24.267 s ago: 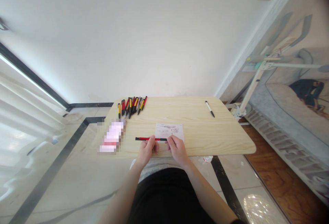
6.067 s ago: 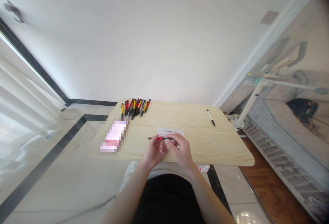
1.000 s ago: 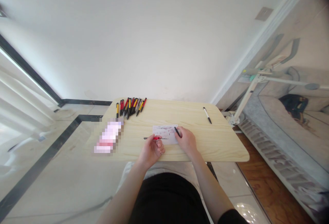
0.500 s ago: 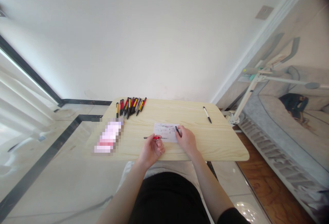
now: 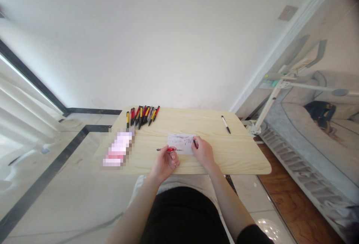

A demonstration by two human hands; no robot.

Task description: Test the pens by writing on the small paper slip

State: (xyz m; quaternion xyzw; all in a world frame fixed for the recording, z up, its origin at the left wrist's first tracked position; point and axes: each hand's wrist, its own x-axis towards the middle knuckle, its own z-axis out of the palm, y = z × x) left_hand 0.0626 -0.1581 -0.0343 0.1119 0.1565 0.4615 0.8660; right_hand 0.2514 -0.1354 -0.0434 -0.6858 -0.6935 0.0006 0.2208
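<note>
My left hand [image 5: 166,161] is closed on a thin pen with a red section [image 5: 170,149]. One dark end of it sticks out to the left, and a slim pale length points right over the paper. My right hand [image 5: 203,151] rests at the right edge of a marked white sheet [image 5: 179,140], its fingers pinched on a small black piece [image 5: 194,140]. Most of that piece is hidden by the fingers, so I cannot make out its kind. Both hands are over the near half of the wooden table [image 5: 196,122].
Several red, yellow and black pens [image 5: 143,115] lie in a pile at the table's back left. A white and black pen [image 5: 226,124] lies alone at the right. A blurred-out flat item [image 5: 119,148] is at the left edge. A wall [image 5: 179,49] stands behind.
My right fingers have turned slightly, and less of the small black piece shows now. My left hand and its pen have hardly moved.
</note>
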